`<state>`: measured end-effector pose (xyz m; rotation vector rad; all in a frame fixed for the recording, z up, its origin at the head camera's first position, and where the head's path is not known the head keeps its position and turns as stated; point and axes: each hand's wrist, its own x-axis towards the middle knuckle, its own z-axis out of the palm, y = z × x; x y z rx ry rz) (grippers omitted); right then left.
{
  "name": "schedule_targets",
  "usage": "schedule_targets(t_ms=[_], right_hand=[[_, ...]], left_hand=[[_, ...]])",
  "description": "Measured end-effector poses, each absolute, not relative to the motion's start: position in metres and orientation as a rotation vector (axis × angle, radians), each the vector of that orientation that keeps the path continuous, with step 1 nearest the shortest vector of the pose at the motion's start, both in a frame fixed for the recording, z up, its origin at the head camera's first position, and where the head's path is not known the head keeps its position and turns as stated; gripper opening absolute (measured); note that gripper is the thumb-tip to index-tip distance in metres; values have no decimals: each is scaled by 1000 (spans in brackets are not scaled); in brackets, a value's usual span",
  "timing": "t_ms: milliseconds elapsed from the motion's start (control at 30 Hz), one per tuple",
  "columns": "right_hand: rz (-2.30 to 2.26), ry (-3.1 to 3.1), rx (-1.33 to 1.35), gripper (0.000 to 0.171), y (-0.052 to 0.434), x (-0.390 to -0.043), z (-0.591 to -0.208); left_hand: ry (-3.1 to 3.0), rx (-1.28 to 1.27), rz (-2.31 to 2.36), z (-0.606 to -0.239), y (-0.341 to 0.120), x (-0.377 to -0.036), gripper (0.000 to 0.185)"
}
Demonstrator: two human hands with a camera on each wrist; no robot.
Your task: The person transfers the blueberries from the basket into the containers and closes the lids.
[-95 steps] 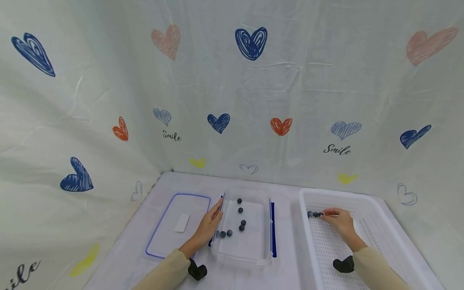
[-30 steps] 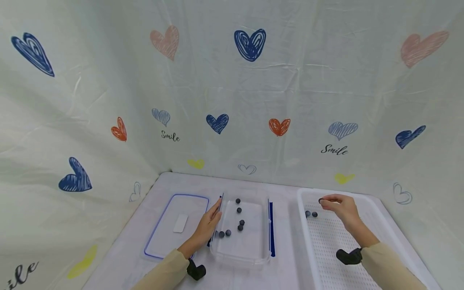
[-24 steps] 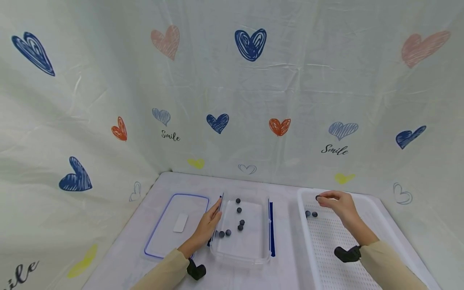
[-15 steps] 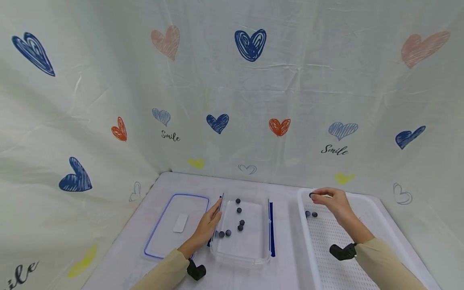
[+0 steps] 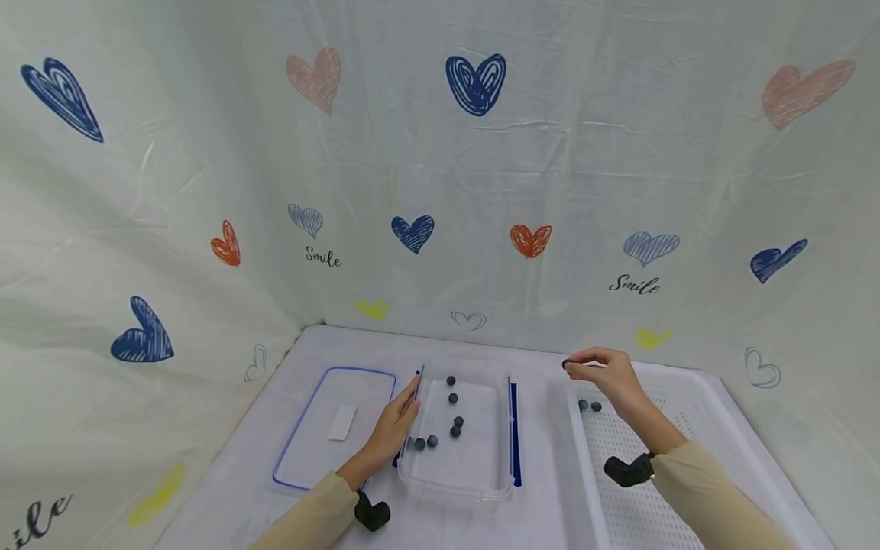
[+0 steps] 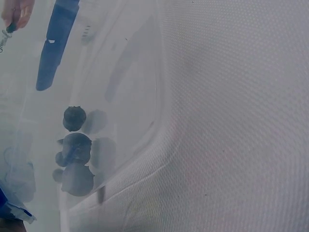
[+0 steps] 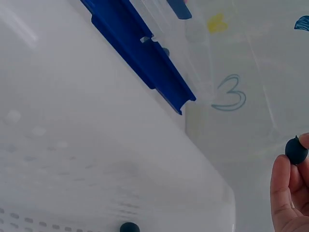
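Observation:
My right hand [image 5: 612,378] pinches a blueberry [image 7: 296,151] between thumb and fingertips, above the left rim of the white perforated basket [image 5: 587,473]. Two blueberries lie in that basket, one of them a dark blueberry [image 5: 596,406] near its left wall. With fairly straight fingers, my left hand [image 5: 390,429] rests against the left side of a clear plastic box [image 5: 457,489] with blue side flaps. Several blueberries sit on the box floor, including one blueberry [image 5: 432,441] at the left and another blueberry [image 6: 75,118] seen through the wall in the left wrist view.
A clear lid [image 5: 302,435] with a blue rim lies left of the box, a white label [image 5: 342,422] on it. The right blue flap [image 5: 516,435] hangs outward between box and basket. A curtain [image 5: 440,168] printed with hearts surrounds the white table.
My right hand has lifted one blueberry from the row in the basket and carried it up and left to the basket's rim. My left hand has stayed at the box.

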<state>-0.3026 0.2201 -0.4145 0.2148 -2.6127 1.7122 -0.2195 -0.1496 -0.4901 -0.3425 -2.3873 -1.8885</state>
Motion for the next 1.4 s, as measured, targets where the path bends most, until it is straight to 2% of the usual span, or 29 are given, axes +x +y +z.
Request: schedule_targets(t_ms=[333,700,1033,1400], right_hand=[[1735,-2633,204,30,195,-306,-417],[1821,-2640,319,22,164,-307,-425],[1883,-2635,414,20,141,-306,-430],[1819,-2671,461,17,128,-306,-442]], left_hand=[[-2386,-352,-1912,-497,-152,-225,52],[-2383,-351,-1907,-493,-152,-222,51],[-2411,-327,-1859,-524,-155,-240,52],[-2383,-362,-1888,-492,-150,-221,52]])
